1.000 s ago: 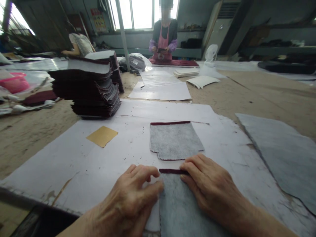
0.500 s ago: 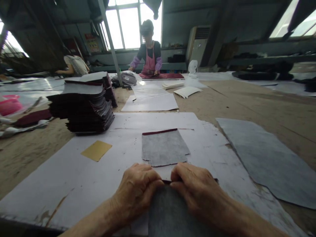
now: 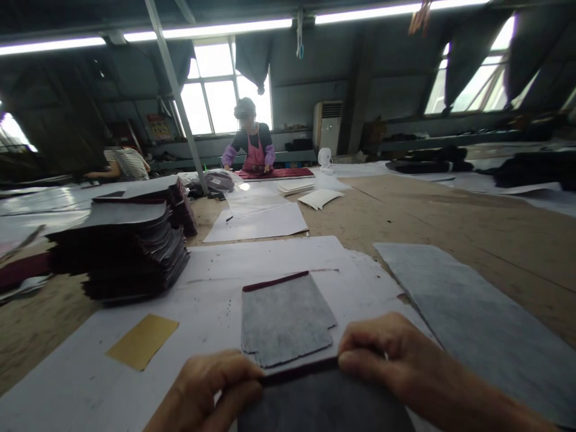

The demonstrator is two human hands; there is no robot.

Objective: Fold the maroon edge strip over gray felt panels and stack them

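1. Dark-grey fabric panel with maroon edge (image 3: 315, 402) is at 6 o'clock; left hand (image 3: 216, 384) and right hand (image 3: 396, 360) both pinch that edge snugly, spread apart, probably keeping it straight.
2. Flat, light-grey, maroon-trimmed fabric piece (image 3: 288, 321) lies at its 12, handy I guess.

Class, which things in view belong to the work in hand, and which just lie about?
Seemingly belonging to the work:
gray piece pinched by left hand and right hand
maroon-edged gray piece just beyond
white sheet beneath

Seemingly just lying about:
white fan
curved white sheets
yellow card, though its use is unclear
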